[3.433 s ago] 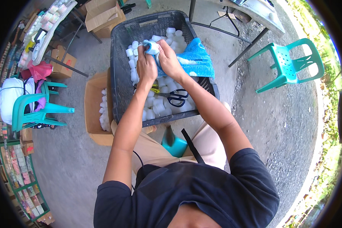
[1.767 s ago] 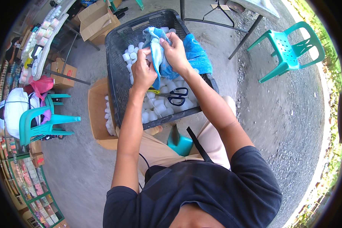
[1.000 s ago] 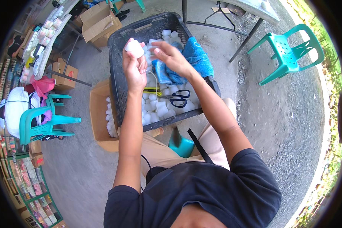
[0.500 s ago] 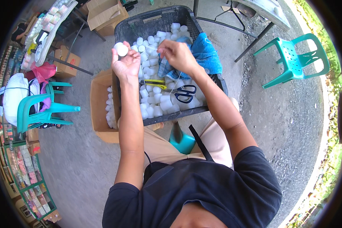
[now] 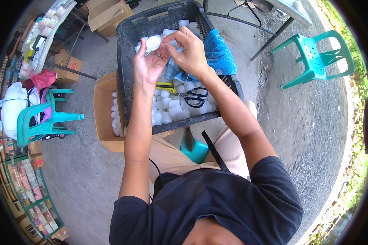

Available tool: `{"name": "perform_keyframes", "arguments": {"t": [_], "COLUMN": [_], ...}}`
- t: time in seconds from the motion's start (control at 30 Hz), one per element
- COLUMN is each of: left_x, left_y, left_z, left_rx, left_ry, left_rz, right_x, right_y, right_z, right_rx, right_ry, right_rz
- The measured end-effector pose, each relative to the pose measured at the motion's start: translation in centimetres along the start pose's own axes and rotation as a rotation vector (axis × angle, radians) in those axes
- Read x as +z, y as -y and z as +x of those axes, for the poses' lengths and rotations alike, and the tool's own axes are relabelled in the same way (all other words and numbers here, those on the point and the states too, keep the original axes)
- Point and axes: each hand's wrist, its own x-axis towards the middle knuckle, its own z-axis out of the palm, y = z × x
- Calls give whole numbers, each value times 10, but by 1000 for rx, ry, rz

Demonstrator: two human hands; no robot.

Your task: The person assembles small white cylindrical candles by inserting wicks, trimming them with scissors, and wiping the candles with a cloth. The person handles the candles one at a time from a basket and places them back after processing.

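Between the thumb and fingers of my left hand (image 5: 147,69) is a small white cylindrical cup (image 5: 153,43), its round end facing up. My right hand (image 5: 191,53) is beside it, thumb and forefinger pinched together close to the cup; whatever they hold is too small to make out. Both hands are over a black plastic crate (image 5: 180,124) filled with similar white cups (image 5: 175,110). On top of these lie scissors (image 5: 196,97) with dark blue handles and a yellow-and-black box cutter (image 5: 166,86), partly covered by my left wrist. A blue towel (image 5: 221,53) drapes over the crate's right side.
Left of the crate stands an open cardboard box (image 5: 104,106) holding more white cups. Green plastic chairs stand at the left (image 5: 49,116) and right (image 5: 315,57). Tables (image 5: 292,14) rise at the far side, and stocked shelves (image 5: 32,183) line the left.
My hands have come together: the left moved right with the cup, and the right closed in beside it. The view has shifted slightly.
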Motion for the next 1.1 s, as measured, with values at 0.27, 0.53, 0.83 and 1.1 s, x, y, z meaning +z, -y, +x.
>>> {"name": "perform_keyframes", "arguments": {"t": [0.27,0.53,0.83,1.1], "left_x": [26,7,11,11], "left_y": [11,-7,-2,-1], "left_z": [-14,-11,-11,-10], "left_rx": [155,194,279,298], "left_ry": [190,421,412,384], "left_rz": [530,539,621,682], "right_x": [-6,-18,-17,-17], "right_y": [-15,-1,1,0], "right_z": [4,8,5,5], "right_rx": [162,-77,-153,-148], "right_ry": [-75,67,101,120], "right_rz": [253,330,225,169]}}
